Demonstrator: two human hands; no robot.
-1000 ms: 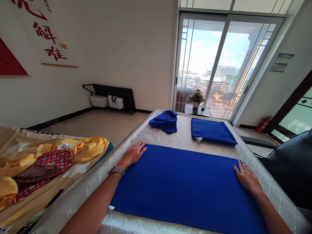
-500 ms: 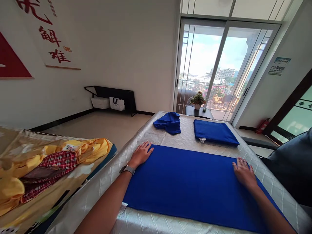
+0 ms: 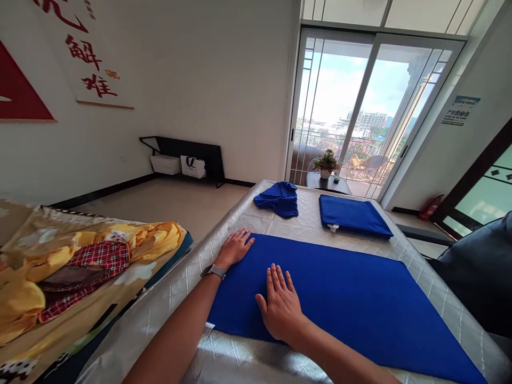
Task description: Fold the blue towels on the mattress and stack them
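Observation:
A blue cloth (image 3: 344, 298), folded into a long flat rectangle, lies across the pale quilted mattress (image 3: 236, 365). My left hand (image 3: 234, 248) rests open on its far left corner, fingers stretched out, with a watch on the wrist. Toward the left part of the cloth, my right hand (image 3: 280, 304) lies flat, palm down, fingers extended. A small white tag shows at the cloth's near left corner. Farther back on the mattress are a crumpled blue cloth piece (image 3: 280, 200) and a neatly folded blue cloth (image 3: 354, 216) with a white label.
On the left, a bed with patterned bedding (image 3: 132, 277) holds yellow and red plaid clothing (image 3: 96, 261). A black low shelf (image 3: 188, 152) stands by the wall. Beyond the mattress is a small table (image 3: 332, 185) with a potted plant (image 3: 326, 162). A dark seat (image 3: 476, 266) is at right.
My right hand has moved left across the blue cloth, from its right edge to its left part. My left hand stays at the far left corner.

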